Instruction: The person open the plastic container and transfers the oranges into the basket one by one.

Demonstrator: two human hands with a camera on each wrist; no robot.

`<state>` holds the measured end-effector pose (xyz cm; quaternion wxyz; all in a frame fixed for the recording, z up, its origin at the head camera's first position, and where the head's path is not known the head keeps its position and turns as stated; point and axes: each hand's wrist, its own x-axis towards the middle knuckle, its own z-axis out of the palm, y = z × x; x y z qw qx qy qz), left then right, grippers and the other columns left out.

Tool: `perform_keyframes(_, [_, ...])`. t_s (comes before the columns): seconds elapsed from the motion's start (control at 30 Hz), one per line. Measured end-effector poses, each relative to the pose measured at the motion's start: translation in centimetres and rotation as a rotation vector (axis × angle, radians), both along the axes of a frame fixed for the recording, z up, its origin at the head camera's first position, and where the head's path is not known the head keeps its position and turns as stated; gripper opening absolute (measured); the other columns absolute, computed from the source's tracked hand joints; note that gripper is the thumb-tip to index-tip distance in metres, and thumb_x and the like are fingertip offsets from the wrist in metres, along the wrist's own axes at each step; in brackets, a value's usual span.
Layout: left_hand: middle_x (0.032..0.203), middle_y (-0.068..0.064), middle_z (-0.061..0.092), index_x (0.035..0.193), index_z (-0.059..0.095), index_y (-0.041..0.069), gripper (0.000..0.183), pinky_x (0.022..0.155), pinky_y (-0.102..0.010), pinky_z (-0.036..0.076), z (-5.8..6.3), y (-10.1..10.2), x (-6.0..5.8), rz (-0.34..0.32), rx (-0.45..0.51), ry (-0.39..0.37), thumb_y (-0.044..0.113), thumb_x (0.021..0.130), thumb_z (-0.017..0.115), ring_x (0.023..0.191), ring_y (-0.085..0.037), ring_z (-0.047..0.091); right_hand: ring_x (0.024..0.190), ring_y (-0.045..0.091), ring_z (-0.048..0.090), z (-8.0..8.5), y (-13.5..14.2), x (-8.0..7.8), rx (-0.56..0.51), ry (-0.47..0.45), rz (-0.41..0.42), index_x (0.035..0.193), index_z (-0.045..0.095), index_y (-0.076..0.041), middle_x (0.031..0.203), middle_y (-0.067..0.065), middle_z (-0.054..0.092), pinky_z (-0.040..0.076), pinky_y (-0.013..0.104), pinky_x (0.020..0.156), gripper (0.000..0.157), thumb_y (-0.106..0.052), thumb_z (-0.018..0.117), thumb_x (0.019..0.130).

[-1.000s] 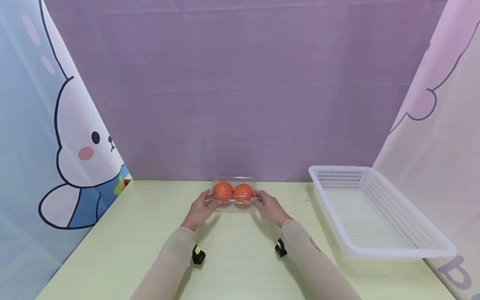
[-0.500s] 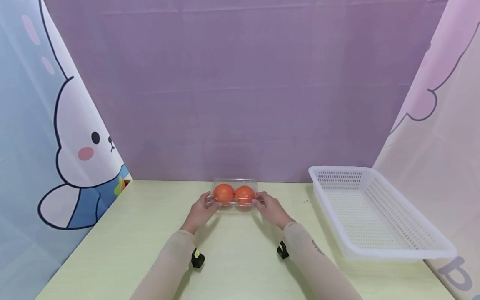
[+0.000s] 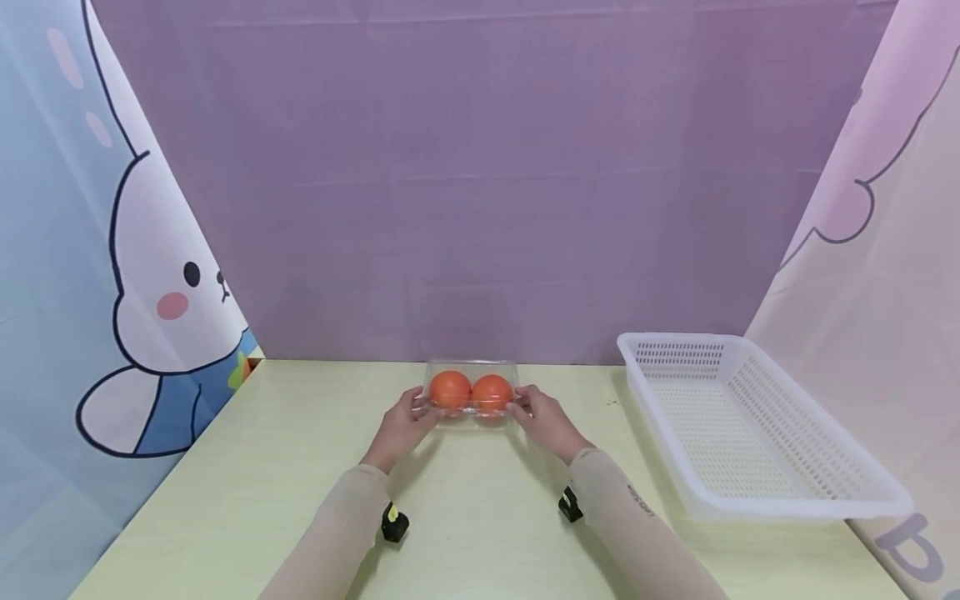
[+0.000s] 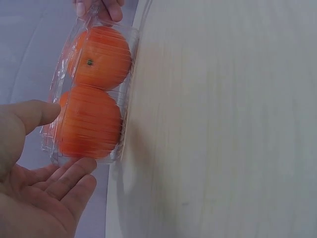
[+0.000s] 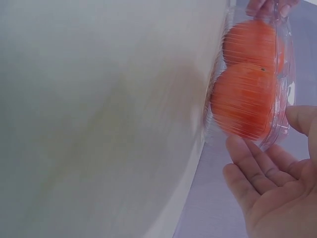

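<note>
A clear plastic clamshell box [image 3: 472,366] is near the table's far edge, with two oranges, a left orange [image 3: 450,390] and a right orange [image 3: 492,392], side by side inside. My left hand [image 3: 397,427] grips the box's left end, thumb on the lid side and fingers at the end wall. At the opposite end, my right hand [image 3: 551,423] holds it the same way. A small green stem mark shows on one orange [image 4: 101,59] in the left wrist view. Whether the box's base touches the table cannot be told.
To the right stands a white perforated plastic basket [image 3: 675,442] with nothing visible in it. A purple cloth backdrop [image 3: 480,183] hangs behind the pale table [image 3: 480,517]. Printed cloths border both sides.
Both hands have drawn the box slightly toward me and a touch to the right. Their hold on it looks the same, and the basket has stayed put.
</note>
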<state>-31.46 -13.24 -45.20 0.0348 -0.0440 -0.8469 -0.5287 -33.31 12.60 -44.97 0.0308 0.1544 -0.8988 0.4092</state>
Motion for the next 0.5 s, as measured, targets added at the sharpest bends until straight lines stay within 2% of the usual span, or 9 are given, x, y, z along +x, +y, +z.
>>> perform_keyframes(0.27, [0.127, -0.020, 0.048, 0.138, 0.030, -0.001, 0.069, 0.089, -0.043, 0.045, 0.0, 0.2, 0.5, -0.007, -0.001, 0.001, 0.030, 0.086, 0.064, 0.112, -0.033, 0.050, 0.096, 0.021, 0.058, 0.0, 0.4, 0.7, 0.019, 0.007, 0.007, 0.127, 0.044, 0.000, 0.107, 0.009, 0.061, 0.050, 0.032, 0.079, 0.046, -0.029, 0.053, 0.093])
perform_keyframes(0.5, [0.126, -0.016, 0.050, 0.138, 0.030, 0.001, 0.072, 0.086, -0.040, 0.047, 0.1, 0.5, 0.9, -0.020, 0.008, -0.033, 0.032, 0.084, 0.066, 0.111, -0.029, 0.052, 0.094, 0.021, 0.058, 0.0, 0.9, 1.4, 0.023, 0.028, 0.010, 0.126, 0.045, 0.000, 0.105, 0.009, 0.061, 0.051, 0.032, 0.078, 0.044, -0.027, 0.055, 0.092])
